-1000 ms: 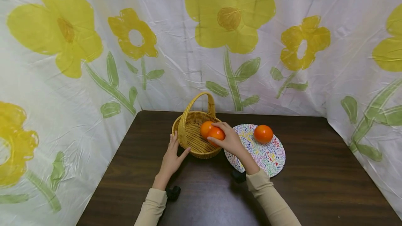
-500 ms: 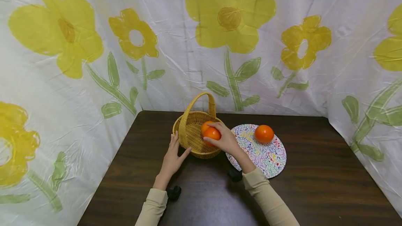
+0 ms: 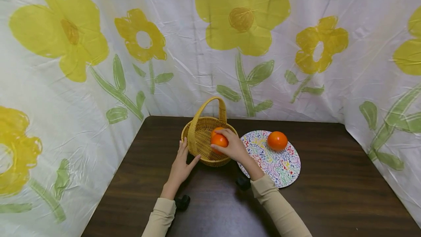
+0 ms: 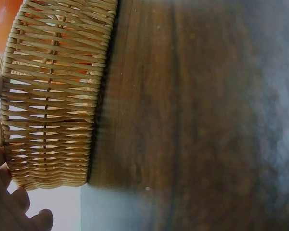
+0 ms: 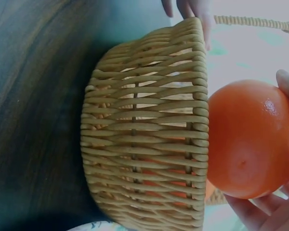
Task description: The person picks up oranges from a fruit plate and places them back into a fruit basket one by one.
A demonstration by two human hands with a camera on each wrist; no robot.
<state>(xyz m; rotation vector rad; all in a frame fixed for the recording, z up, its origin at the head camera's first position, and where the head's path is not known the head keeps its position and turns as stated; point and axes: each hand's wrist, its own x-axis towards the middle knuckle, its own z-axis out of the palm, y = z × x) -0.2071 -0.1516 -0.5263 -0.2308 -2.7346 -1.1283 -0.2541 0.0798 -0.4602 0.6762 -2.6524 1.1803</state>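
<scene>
Rested the left grip against the left side of the basket, fingers and thumb wide apart, not wrapped round it. Saw the basket upright on the worktop, with a tall handle. Guessed the basket to be light and tippy, best lifted by the handle. Spotted the inside fruit in the basket's right half, partly covered. Had the held fruit over the basket's right half too, up at the rim. Could not tell about any touch between these two fruits. Pinched the held fruit with the right grip, thumb on the near side and fingers on the far side. Judged the held fruit to be round, firm, not very heavy, and maybe slippery from its shiny skin. Thought it best to take hold round the fat middle, from both sides, with no hard squeeze for fear of a bruise. Found the squiggly plate just right of the basket, flat on the worktop, with the plate fruit on its far part.
</scene>
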